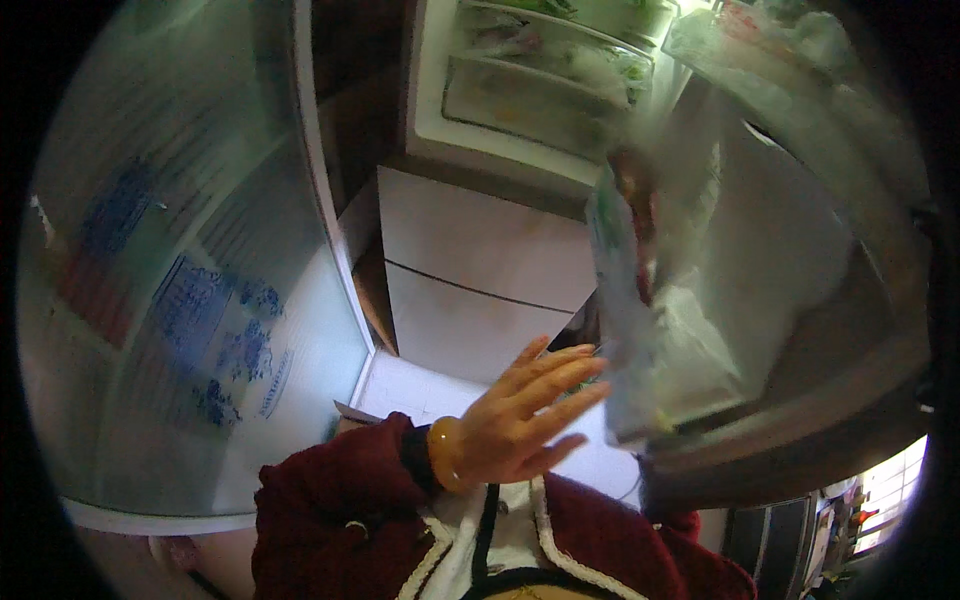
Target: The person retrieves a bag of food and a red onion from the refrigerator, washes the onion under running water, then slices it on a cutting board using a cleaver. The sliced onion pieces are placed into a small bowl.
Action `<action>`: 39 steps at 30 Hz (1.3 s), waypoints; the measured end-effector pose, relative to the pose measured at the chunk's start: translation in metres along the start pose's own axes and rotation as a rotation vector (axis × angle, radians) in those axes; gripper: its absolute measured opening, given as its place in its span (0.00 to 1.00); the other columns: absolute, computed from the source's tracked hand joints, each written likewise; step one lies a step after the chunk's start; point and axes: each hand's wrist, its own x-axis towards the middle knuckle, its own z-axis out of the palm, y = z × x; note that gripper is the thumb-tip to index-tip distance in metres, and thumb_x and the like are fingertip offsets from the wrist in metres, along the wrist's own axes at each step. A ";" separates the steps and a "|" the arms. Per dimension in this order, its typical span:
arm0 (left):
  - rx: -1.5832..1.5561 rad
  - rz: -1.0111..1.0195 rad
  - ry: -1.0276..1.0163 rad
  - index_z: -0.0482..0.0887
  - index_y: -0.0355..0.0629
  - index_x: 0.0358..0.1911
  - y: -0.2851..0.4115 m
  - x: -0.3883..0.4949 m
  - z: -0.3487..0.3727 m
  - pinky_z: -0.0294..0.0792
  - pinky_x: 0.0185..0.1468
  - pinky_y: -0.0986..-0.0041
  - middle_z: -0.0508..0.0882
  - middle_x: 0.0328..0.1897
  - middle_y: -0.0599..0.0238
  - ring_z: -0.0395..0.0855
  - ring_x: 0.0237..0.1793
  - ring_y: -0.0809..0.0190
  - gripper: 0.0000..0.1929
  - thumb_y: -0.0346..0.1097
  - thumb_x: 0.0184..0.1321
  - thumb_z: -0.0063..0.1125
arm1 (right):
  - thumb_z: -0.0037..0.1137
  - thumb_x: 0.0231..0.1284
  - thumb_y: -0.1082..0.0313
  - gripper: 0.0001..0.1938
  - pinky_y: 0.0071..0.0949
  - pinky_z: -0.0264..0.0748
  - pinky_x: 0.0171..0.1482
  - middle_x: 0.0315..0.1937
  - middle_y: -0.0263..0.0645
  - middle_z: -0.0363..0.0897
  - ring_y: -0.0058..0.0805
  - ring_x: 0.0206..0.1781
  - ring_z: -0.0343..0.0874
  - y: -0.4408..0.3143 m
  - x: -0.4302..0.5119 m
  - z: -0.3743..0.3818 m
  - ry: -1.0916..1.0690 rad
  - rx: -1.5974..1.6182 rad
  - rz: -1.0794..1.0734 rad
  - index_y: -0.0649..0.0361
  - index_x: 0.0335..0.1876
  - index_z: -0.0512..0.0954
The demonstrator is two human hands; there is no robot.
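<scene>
My left hand (521,424), in a dark red sleeve with an amber-coloured bangle at the wrist, reaches to the right with its fingers apart. Nothing is held in it. Its fingertips are beside a translucent plastic bag (626,352), blurred, with something reddish-brown along its upper part. Whether they touch is unclear. Beyond stands an open refrigerator (502,154) with clear drawers (525,97) holding green vegetables and bagged food. Its open door (780,187) fills the right side. My right hand is not in view; only part of that sleeve (682,525) shows beside the door.
A frosted glass sliding door (225,300) with blue printed decoration is on the left, in a white frame (322,187). Two white lower drawer fronts (480,277) sit below the open compartment. Bagged food (780,37) lies in the door's upper shelf. Pale floor (420,390) shows below.
</scene>
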 end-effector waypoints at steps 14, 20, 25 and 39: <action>-0.130 -0.232 0.395 0.47 0.35 0.66 -0.020 -0.029 -0.041 0.46 0.66 0.57 0.57 0.65 0.45 0.54 0.66 0.46 0.48 0.52 0.49 0.63 | 0.54 0.51 0.48 0.29 0.42 0.67 0.58 0.57 0.41 0.69 0.41 0.57 0.69 0.030 -0.065 0.018 -0.065 0.199 0.293 0.53 0.58 0.68; 0.149 -0.572 0.716 0.59 0.38 0.63 -0.094 -0.049 -0.108 0.58 0.63 0.63 0.65 0.61 0.51 0.63 0.61 0.53 0.39 0.46 0.51 0.65 | 0.59 0.48 0.57 0.26 0.37 0.72 0.53 0.52 0.41 0.73 0.40 0.53 0.74 0.033 -0.072 -0.004 -0.144 -0.137 0.388 0.55 0.56 0.69; 0.540 -0.655 0.639 0.61 0.38 0.61 -0.130 -0.040 -0.078 0.54 0.66 0.64 0.64 0.63 0.52 0.60 0.64 0.54 0.35 0.44 0.53 0.64 | 0.70 0.37 0.52 0.43 0.38 0.69 0.58 0.57 0.43 0.67 0.41 0.58 0.70 0.012 -0.079 -0.019 -0.304 -0.326 0.305 0.56 0.62 0.60; -1.574 -1.369 -0.487 0.69 0.37 0.55 -0.032 0.053 0.346 0.63 0.61 0.72 0.77 0.49 0.56 0.75 0.51 0.63 0.26 0.46 0.58 0.59 | 0.78 0.26 0.69 0.46 0.33 0.59 0.66 0.56 0.40 0.68 0.32 0.62 0.66 -0.123 -0.058 -0.126 -0.197 -0.680 -0.013 0.58 0.60 0.62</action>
